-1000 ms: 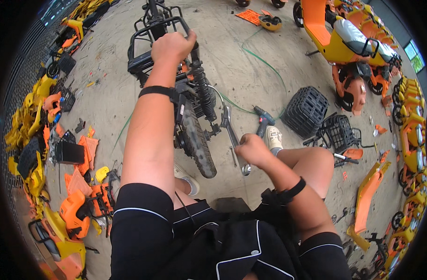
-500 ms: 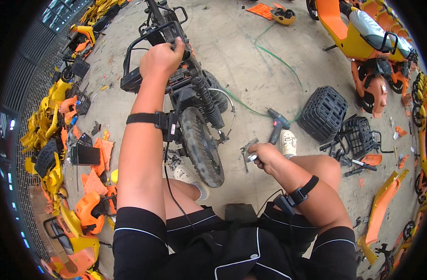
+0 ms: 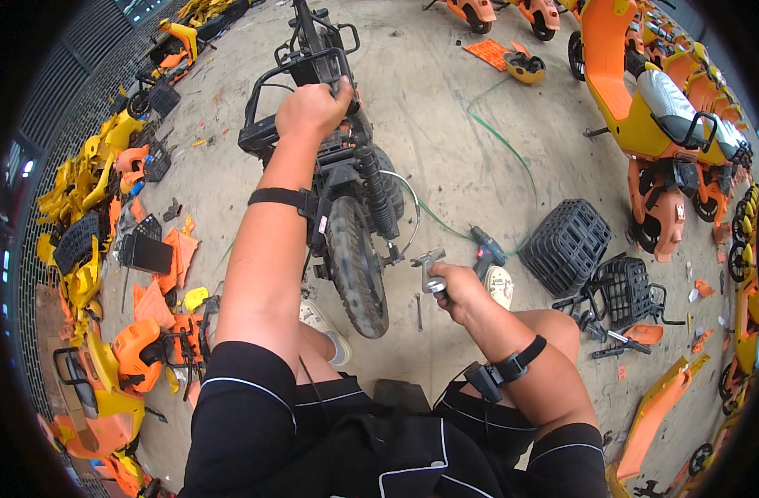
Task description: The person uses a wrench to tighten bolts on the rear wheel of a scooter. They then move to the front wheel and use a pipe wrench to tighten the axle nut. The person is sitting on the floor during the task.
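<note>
My left hand [image 3: 313, 108] is closed round a black bar at the top of a stripped two-wheeler frame [image 3: 313, 50]. Below it are a black coil shock absorber [image 3: 375, 191] and a dusty tyre [image 3: 355, 274], with a silver cable looping out beside them. My right hand [image 3: 456, 290] grips a silver adjustable wrench [image 3: 429, 264], held apart from the frame, to the right of the tyre. A thin metal tool [image 3: 419, 311] lies on the floor beside the tyre. A cordless drill [image 3: 486, 249] lies just beyond my right hand, near my right shoe.
Black baskets [image 3: 566, 245], an orange-and-yellow scooter [image 3: 612, 75] and loose panels [image 3: 653, 407] are on my right. Piles of yellow and orange body parts [image 3: 89, 191] line the left wall. A yellow helmet [image 3: 525, 75] and green hose [image 3: 512, 149] lie ahead on the concrete floor.
My right hand has swung the wrench from long and upright beside the shock absorber to nearly end-on, away from the wheel. My left hand stays on the frame. The view has shifted slightly.
</note>
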The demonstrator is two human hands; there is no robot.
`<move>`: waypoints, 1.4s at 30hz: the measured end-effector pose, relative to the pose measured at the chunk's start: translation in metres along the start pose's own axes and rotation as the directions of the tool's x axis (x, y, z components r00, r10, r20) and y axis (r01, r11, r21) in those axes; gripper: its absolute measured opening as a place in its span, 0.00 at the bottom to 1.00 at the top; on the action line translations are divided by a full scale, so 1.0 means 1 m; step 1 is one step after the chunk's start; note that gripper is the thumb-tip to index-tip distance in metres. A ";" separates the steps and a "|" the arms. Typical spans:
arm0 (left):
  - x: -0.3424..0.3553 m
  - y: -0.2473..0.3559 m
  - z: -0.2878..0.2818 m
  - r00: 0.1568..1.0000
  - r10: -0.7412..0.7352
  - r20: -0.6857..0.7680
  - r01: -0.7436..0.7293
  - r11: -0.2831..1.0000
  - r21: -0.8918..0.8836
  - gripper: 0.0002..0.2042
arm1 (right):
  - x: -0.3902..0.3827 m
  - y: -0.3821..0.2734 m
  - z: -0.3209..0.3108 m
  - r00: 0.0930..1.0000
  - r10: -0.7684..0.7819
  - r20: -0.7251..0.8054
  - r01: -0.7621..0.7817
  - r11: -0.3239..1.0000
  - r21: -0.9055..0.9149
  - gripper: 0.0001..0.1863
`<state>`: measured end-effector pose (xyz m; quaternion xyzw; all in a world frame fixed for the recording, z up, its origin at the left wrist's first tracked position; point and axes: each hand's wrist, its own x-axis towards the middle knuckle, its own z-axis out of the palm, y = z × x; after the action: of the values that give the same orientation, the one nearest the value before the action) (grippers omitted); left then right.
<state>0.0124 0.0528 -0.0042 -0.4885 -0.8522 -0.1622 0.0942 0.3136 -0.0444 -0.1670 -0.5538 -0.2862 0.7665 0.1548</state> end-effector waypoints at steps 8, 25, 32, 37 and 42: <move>-0.005 -0.003 -0.006 0.998 -0.015 0.066 0.015 1.000 0.006 0.31 | -0.009 0.005 0.000 0.999 0.045 0.004 -0.045 0.998 0.033 0.09; -0.057 0.000 -0.020 0.990 0.096 -0.101 -0.095 0.995 0.018 0.28 | 0.010 0.004 0.016 1.000 -0.010 0.019 0.009 0.999 0.044 0.08; -0.063 0.006 -0.024 0.991 0.057 -0.124 -0.057 0.998 0.006 0.29 | 0.029 0.019 0.009 0.993 0.093 0.067 -0.088 0.993 -0.085 0.12; -0.063 -0.001 -0.016 0.967 0.133 -0.219 -0.130 0.991 0.029 0.26 | 0.026 0.032 0.014 0.982 0.143 0.127 -0.139 0.990 -0.035 0.15; -0.067 -0.002 -0.008 0.926 0.177 -0.333 -0.165 0.984 0.065 0.22 | 0.029 0.032 0.017 0.984 0.132 0.122 -0.133 0.991 -0.002 0.16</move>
<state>0.0446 -0.0045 -0.0184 -0.5240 -0.7805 -0.2192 0.2612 0.2899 -0.0578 -0.2050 -0.5231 -0.2555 0.8084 0.0874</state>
